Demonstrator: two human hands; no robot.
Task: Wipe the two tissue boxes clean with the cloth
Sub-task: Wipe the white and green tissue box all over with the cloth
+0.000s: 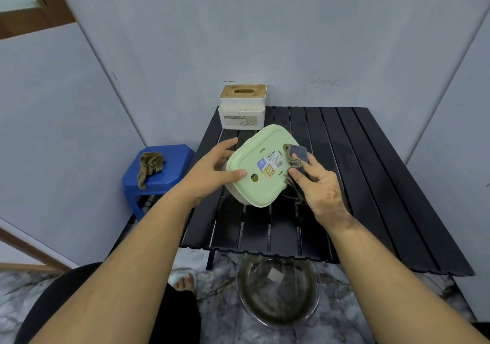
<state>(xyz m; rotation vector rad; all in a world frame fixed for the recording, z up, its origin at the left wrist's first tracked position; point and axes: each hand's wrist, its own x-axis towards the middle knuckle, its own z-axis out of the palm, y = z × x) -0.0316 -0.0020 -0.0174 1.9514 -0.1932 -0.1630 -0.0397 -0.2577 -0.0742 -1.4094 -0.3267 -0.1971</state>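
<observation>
A pale green tissue box is tilted up above the black slatted table, its labelled underside facing me. My left hand grips its left edge, thumb on the underside and fingers behind. My right hand pinches a folded grey-brown cloth against the box's right edge. A second tissue box, white with a wooden slotted lid, stands upright at the table's far left corner.
A blue plastic stool left of the table carries a crumpled brown rag. A clear basin of murky water sits on the floor under the table's near edge. Grey walls close in behind and on both sides.
</observation>
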